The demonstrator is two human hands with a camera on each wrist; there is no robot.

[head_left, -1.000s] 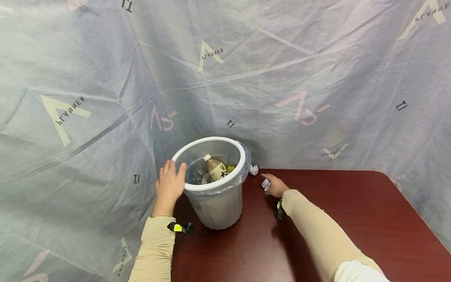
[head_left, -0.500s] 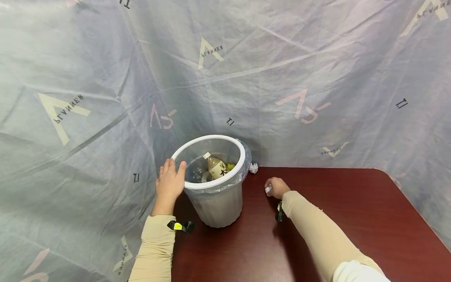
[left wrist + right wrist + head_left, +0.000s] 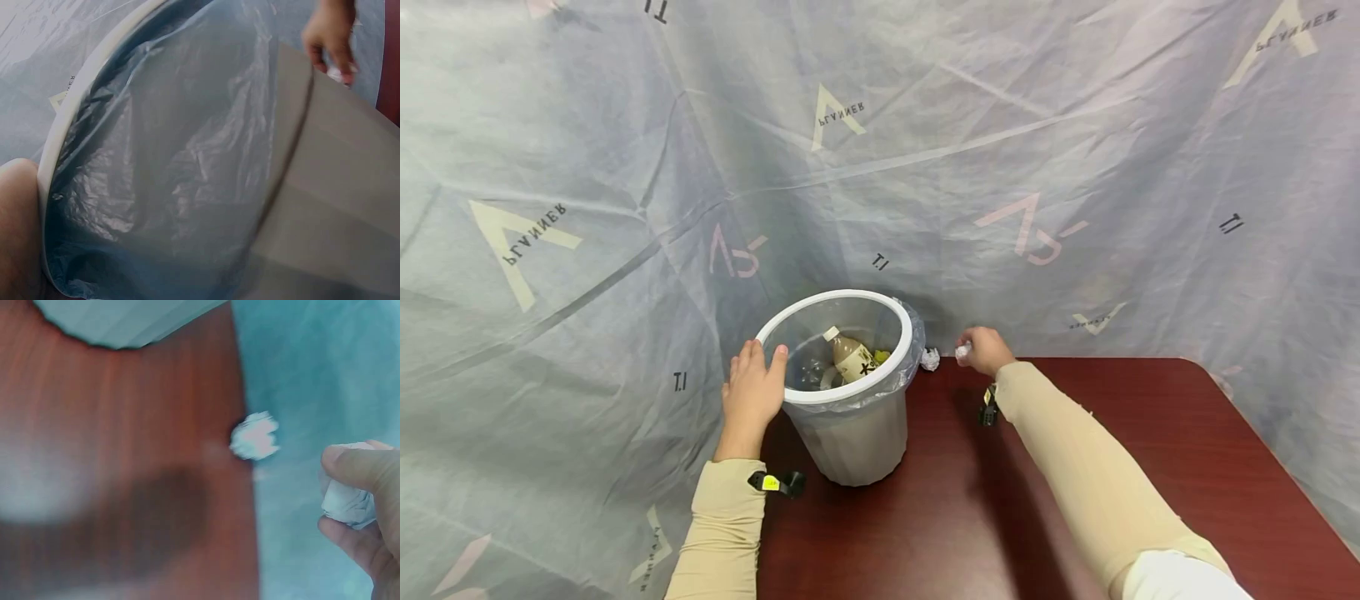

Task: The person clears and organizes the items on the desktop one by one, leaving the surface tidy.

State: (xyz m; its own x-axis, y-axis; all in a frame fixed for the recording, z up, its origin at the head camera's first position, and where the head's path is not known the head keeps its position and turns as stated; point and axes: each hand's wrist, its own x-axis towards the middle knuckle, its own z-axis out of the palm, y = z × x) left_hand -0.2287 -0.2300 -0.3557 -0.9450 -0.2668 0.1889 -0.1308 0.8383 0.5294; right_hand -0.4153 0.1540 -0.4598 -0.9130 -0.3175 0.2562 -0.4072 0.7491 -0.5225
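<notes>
My left hand rests against the white rim of a grey trash can, its fingers stretched out along the near left side. A translucent plastic bag lines the can and folds over the outside. Inside lie a brown bottle with a pale label and a bit of yellow. To the right of the can, my right hand pinches a crumpled paper ball between thumb and fingers, raised above the table. A second crumpled paper ball sits at the table's back edge, beside the can.
The dark red-brown table extends right of the can. Grey printed sheeting hangs closely behind the table and along the left side. The right arm's shadow falls across the tabletop.
My right hand closes its fingers around the paper ball, then lifts it up toward the back edge. The left hand stays at the rim. The head view shifts slightly.
</notes>
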